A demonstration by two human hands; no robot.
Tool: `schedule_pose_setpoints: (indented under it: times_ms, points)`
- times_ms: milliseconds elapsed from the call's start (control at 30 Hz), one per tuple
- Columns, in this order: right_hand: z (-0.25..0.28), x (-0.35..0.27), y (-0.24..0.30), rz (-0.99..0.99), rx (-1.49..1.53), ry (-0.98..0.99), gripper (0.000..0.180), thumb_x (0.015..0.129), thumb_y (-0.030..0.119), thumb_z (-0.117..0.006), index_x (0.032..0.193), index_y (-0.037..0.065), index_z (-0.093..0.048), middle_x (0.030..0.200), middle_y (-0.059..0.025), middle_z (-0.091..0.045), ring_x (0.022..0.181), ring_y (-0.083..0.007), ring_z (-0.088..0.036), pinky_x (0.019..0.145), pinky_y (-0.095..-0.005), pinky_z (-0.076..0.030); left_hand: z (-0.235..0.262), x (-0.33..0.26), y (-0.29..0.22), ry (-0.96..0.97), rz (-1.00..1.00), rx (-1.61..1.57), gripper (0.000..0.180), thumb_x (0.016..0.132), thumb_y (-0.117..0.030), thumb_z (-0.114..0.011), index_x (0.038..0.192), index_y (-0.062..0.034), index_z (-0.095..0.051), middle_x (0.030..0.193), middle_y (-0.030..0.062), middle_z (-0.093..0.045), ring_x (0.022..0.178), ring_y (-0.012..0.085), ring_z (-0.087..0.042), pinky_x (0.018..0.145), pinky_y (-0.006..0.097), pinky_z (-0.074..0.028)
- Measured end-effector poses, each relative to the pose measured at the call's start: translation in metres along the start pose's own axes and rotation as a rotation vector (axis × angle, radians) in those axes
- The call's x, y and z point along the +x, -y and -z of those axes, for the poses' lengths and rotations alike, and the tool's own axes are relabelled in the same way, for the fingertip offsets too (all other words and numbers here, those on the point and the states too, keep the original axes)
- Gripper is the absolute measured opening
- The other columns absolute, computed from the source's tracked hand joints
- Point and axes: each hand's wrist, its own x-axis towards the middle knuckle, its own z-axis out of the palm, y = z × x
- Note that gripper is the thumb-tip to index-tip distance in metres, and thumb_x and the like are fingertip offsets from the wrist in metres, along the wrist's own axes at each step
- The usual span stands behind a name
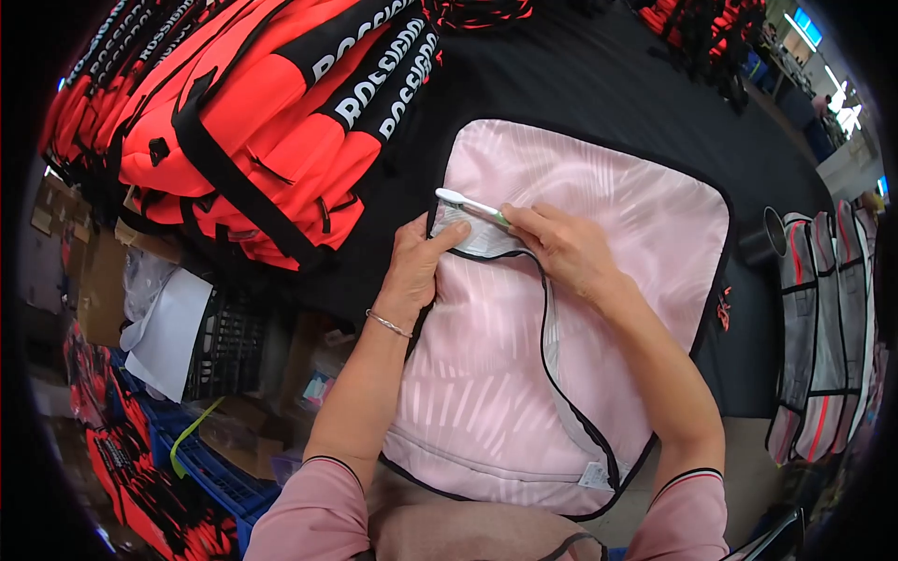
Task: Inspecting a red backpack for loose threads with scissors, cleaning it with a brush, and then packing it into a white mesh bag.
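A pink patterned fabric piece [496, 365] with black bound edges lies in front of me, its flap folded back to show a pale lining [485, 241]. My left hand [417, 265] is closed on the left edge of this piece, thumb over the pale lining. In my right hand [559, 245] is a slim white and green tool [458, 199], shaped much like a toothbrush. Its rounded white end points left and lies over the folded edge, just above my left thumb. My fingers hide its other end. A small white label [595, 475] sits at the piece's lower right corner.
Red and black bags [234, 140] are piled at the left on the black-covered table [599, 84]. Grey bundles with red stripes [818, 327] and a dark cylinder [762, 237] stand at the right. Below the left edge are a dark crate [224, 341], white paper [173, 332] and a blue crate [206, 467].
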Motion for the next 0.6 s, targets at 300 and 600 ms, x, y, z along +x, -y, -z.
schedule_pose_setpoints:
  times_ms: [300, 600]
  points:
    - [0.016, -0.041, 0.004, -0.033, -0.235, 0.038, 0.032, 0.087, 0.011, -0.057, 0.118, 0.016, -0.060, 0.082, -0.0058, -0.060, 0.066, -0.0269, -0.063, 0.052, -0.0381, -0.049, 0.002, -0.004, 0.005, 0.033, -0.006, -0.073, 0.028, 0.084, -0.003, -0.070, 0.111, 0.0015, -0.064, 0.103, 0.0074, -0.069, 0.089, 0.0135, -0.064, 0.084, 0.028, -0.051]
    - [0.023, -0.120, 0.056, -0.333, -0.431, 0.134, 0.040, 0.082, 0.004, -0.054, 0.122, 0.003, -0.055, 0.082, -0.0079, -0.058, 0.062, -0.0242, -0.065, 0.051, -0.0362, -0.051, 0.009, -0.011, 0.011, 0.004, -0.062, -0.096, 0.034, 0.085, -0.002, -0.069, 0.118, 0.0005, -0.061, 0.109, 0.0069, -0.067, 0.095, 0.0143, -0.063, 0.089, 0.028, -0.049]
